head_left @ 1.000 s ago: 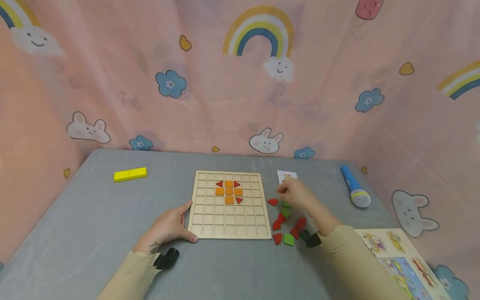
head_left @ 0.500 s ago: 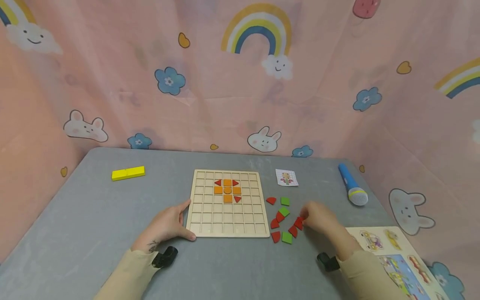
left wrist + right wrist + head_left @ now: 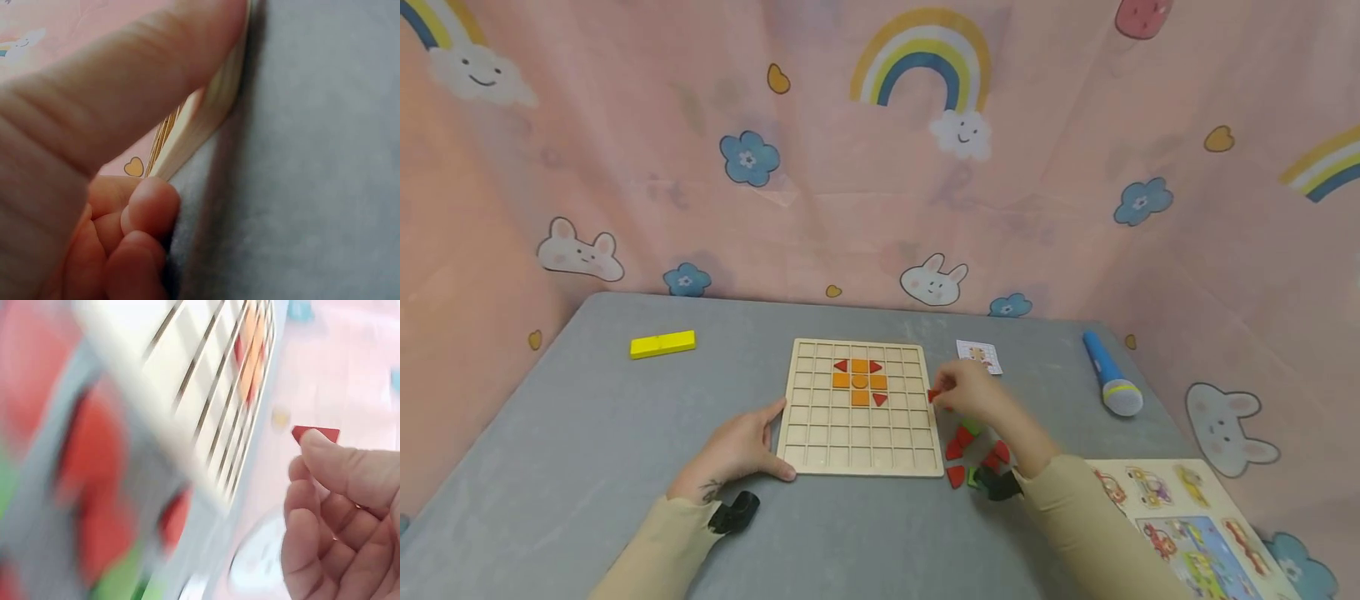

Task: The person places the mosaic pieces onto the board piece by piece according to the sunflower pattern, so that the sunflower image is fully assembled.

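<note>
Board (image 3: 165, 375) cropped (right-wrist view), card (image 3: 981, 352) part-hidden

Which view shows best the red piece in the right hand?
Right wrist view: the red piece looks larger there, pinched by the right hand. The head view shows it small; left wrist, not at all.

Hands (image 3: 737, 446): two
Gridded board (image 3: 861, 437): one
Red triangles (image 3: 880, 400) on it: three
Orange squares (image 3: 860, 398) round its middle: four
Microphone (image 3: 1108, 372): one

Seemingly a children's play corner: cartoon-printed cloth (image 3: 827, 225) fills the upper frame; a picture puzzle (image 3: 1195, 509) lies lower right.
</note>
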A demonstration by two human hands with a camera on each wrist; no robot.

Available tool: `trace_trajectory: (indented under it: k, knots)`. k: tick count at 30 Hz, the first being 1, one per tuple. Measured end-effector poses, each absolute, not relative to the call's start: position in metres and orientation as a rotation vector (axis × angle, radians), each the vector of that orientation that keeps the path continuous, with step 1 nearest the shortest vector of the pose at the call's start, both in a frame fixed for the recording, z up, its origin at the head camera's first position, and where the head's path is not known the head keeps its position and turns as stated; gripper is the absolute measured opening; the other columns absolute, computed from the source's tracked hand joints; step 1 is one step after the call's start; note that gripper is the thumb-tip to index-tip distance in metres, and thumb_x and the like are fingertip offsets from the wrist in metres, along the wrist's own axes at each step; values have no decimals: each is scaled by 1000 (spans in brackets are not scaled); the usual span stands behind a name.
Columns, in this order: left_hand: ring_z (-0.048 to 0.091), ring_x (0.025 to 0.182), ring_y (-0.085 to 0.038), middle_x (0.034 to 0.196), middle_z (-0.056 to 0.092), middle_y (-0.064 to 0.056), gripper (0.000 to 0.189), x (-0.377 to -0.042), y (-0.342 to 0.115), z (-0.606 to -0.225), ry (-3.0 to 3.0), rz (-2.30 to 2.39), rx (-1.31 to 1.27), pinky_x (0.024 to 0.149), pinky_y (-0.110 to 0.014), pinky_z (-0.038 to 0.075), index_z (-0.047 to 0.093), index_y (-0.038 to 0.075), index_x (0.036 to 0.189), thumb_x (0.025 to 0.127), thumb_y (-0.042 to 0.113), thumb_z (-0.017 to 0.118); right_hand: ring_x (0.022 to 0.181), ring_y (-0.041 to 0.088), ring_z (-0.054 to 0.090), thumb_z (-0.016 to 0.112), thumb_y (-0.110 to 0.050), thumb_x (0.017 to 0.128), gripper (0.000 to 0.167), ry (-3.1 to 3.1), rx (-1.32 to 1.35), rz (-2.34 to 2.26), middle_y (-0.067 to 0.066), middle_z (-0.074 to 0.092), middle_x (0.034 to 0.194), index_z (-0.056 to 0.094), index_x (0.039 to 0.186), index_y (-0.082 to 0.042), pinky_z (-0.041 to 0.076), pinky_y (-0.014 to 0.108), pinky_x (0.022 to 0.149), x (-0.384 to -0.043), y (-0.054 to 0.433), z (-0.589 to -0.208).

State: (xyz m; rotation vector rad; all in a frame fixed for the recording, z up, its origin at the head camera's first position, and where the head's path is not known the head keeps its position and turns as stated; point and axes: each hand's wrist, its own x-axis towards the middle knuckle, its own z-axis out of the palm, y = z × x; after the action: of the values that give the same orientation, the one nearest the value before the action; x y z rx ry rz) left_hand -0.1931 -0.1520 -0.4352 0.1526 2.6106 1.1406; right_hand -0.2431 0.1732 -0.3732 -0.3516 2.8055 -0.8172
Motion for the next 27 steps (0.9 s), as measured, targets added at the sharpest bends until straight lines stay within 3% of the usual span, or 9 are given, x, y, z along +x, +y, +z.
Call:
trace_trajectory:
  k: [4, 11, 27]
  knots:
    - [41, 49, -16, 60, 49, -4, 118, -193, -151, -435, 2615, 1133, 162, 45, -26, 30, 32, 9, 145, 44, 24, 92, 70, 14, 53, 67, -2, 80, 4, 2804, -496, -815, 3, 64, 80, 68, 82, -6, 45, 28, 63, -253, 126, -374]
    - [41, 49, -15, 60, 49, -4, 117, -194, -151, -437, 2619, 1118, 159, 45, -26, 30, 33, 9, 144, 45, 25, 92, 73, 16, 58, 61, 0, 84, 13, 2741, -584, -726, 5, 68, 91, 71, 89, -8, 46, 28, 65, -264, 72, -384]
    - [41, 49, -14, 59, 49, -3, 117, -195, -152, -435, 2637, 1087, 165, 45, -26, 30, 33, 10, 144, 45, 25, 92, 82, 18, 61, 62, -7, 86, 12, 2770, -573, -499, 2, 68, 94, 72, 89, -13, 47, 31, 68, -273, 54, -401]
